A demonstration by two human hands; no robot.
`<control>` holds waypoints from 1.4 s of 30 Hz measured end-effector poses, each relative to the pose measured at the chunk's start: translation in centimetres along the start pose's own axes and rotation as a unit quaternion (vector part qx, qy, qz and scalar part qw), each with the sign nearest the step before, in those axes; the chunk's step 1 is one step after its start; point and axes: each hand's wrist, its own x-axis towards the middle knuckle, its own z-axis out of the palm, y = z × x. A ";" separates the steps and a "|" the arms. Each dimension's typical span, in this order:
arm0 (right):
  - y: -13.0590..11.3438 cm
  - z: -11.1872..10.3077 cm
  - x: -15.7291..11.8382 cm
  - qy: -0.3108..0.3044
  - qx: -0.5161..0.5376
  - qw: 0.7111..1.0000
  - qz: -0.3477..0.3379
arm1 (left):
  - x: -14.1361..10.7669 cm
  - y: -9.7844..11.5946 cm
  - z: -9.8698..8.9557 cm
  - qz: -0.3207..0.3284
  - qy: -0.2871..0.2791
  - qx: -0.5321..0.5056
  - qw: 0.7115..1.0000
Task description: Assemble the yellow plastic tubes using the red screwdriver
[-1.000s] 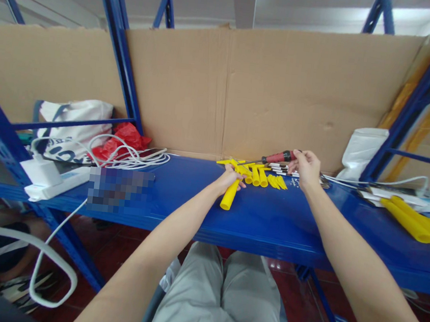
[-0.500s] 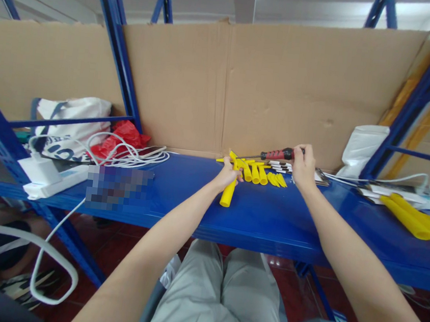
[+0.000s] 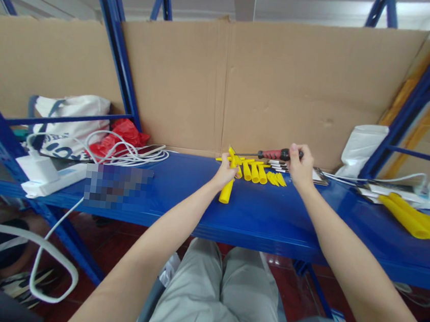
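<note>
My left hand (image 3: pixel 226 174) is closed around a yellow plastic tube (image 3: pixel 226 193), whose round open end points toward me. Beyond the fingers, the tube's upper part carries a yellow crosspiece. In my right hand (image 3: pixel 301 165) is a screwdriver (image 3: pixel 271 154) with a red and black handle, gripped at its butt end. Its thin shaft runs left, level, and the tip meets the top of the yellow piece; the exact contact is too small to make out. Just right of my left hand lie several yellow cone-ended tubes (image 3: pixel 255 173) and some small flat yellow pieces (image 3: pixel 275 178).
More long yellow tubes (image 3: pixel 411 217) lie at the right of the blue shelf (image 3: pixel 180 198). A white power strip (image 3: pixel 57 181), coiled white cable (image 3: pixel 138 157), red bag (image 3: pixel 125 133) and cloth bag (image 3: pixel 75 120) occupy the left. Cardboard (image 3: pixel 284 86) walls the back.
The screwdriver and my right hand have shifted very slightly left. My left hand keeps its hold on the yellow tube, with its fingers slightly rearranged.
</note>
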 end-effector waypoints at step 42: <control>-0.1 0.0 0.6 0.006 0.218 0.961 0.169 | 0.7 -0.7 -0.2 0.035 -0.030 -0.009 0.999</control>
